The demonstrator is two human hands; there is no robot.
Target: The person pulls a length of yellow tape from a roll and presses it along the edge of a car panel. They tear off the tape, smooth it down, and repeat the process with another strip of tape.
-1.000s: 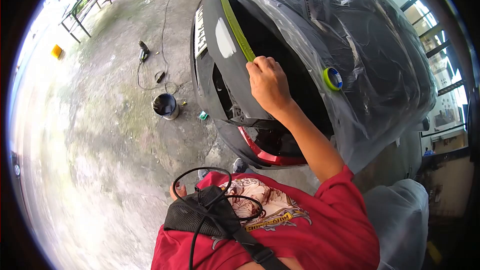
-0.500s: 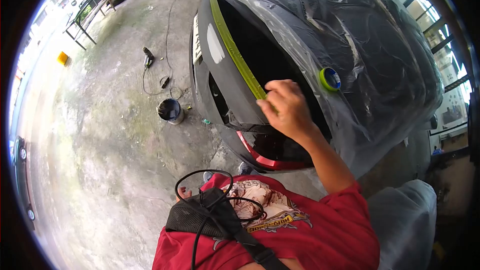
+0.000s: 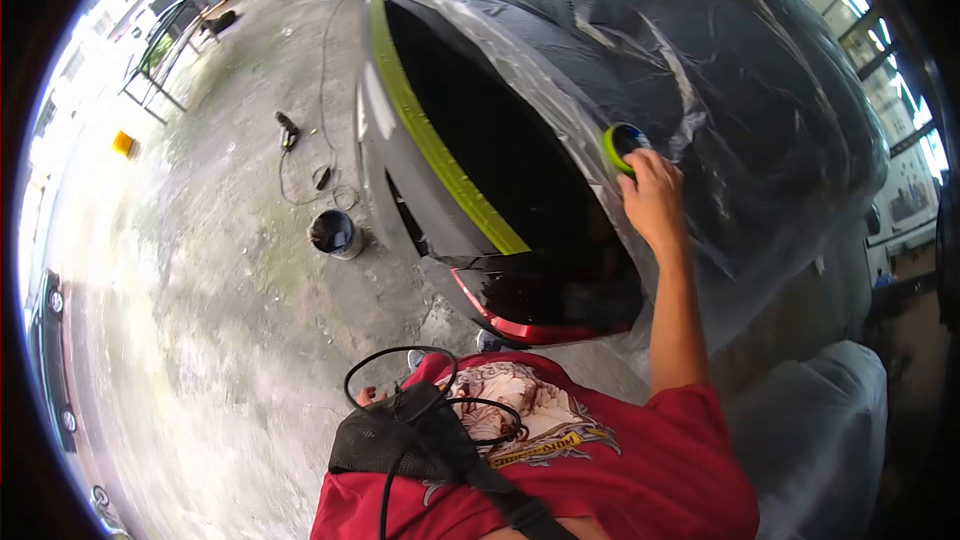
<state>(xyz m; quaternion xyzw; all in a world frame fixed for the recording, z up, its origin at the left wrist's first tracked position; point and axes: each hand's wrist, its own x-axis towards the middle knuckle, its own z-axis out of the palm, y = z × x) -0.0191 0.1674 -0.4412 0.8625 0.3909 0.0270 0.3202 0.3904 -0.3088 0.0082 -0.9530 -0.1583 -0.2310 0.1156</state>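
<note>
My right hand [image 3: 655,197] has its fingers closed at the lower edge of a roll of green masking tape [image 3: 613,152], which rests on the clear plastic sheet [image 3: 740,130] over the car. A strip of the same green tape [image 3: 440,157] runs along the edge between the car's dark rear window [image 3: 500,140] and its grey tailgate [image 3: 390,150], ending near the red tail light [image 3: 520,325]. Low at my side, my left hand [image 3: 370,396] shows only a bit of its fingers, the rest hidden behind the black mesh pouch and cable.
A black bucket [image 3: 336,234] stands on the concrete floor [image 3: 230,310] left of the car. A corded power tool [image 3: 287,130] lies beyond it, its cable looping on the ground. Farther off are a yellow object [image 3: 123,144], a metal frame table [image 3: 160,60] and parked cars.
My right hand has left the end of the tape strip and moved right to the tape roll. The view has shifted slightly; the left hand stays low at my side.
</note>
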